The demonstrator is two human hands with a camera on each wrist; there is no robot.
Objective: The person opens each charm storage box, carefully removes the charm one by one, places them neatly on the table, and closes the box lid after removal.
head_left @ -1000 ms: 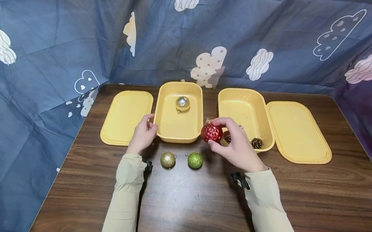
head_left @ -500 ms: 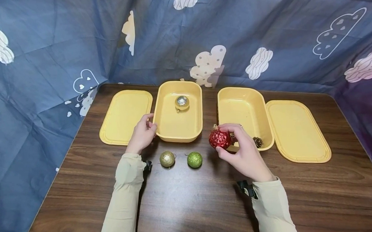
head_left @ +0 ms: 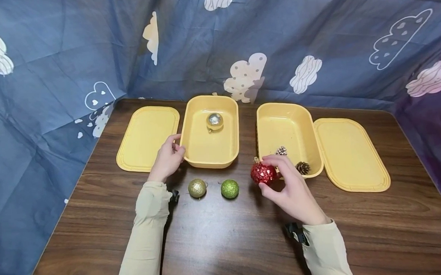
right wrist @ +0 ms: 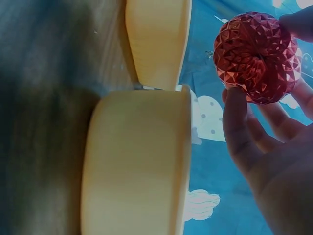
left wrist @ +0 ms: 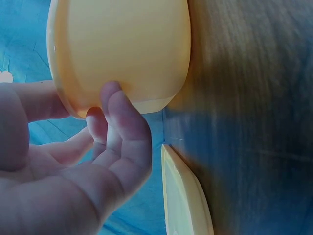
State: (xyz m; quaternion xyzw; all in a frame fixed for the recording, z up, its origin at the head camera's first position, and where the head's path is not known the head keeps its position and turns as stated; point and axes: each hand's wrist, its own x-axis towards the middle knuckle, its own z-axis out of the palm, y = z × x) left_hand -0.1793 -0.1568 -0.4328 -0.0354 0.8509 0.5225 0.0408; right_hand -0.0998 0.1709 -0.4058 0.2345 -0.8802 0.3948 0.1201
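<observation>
My right hand (head_left: 297, 195) pinches a red faceted Christmas bauble (head_left: 262, 173) between thumb and fingers, over the front left corner of the right yellow container (head_left: 279, 124). In the right wrist view the bauble (right wrist: 254, 58) shows whole, with fingertips on its sides. My left hand (head_left: 167, 159) grips the left yellow container (head_left: 200, 148) at its near left rim; the left wrist view shows curled fingers (left wrist: 129, 122) against its wall. A shiny silver-and-gold bauble (head_left: 215, 119) lies in that container. Glittery gold (head_left: 197, 188) and green baubles (head_left: 229, 189) lie on the table before it.
Inside the right container are a brown pinecone (head_left: 303, 167) and a white-tipped pinecone (head_left: 281, 151). Flat yellow lids lie at either side, a left lid (head_left: 148, 136) and a right lid (head_left: 350, 156). A blue cloud-print cloth (head_left: 194, 40) hangs behind the wooden table (head_left: 210, 240).
My right hand has moved the red bauble right and toward me, uncovering the white-tipped pinecone. The left hand stays on its container's rim.
</observation>
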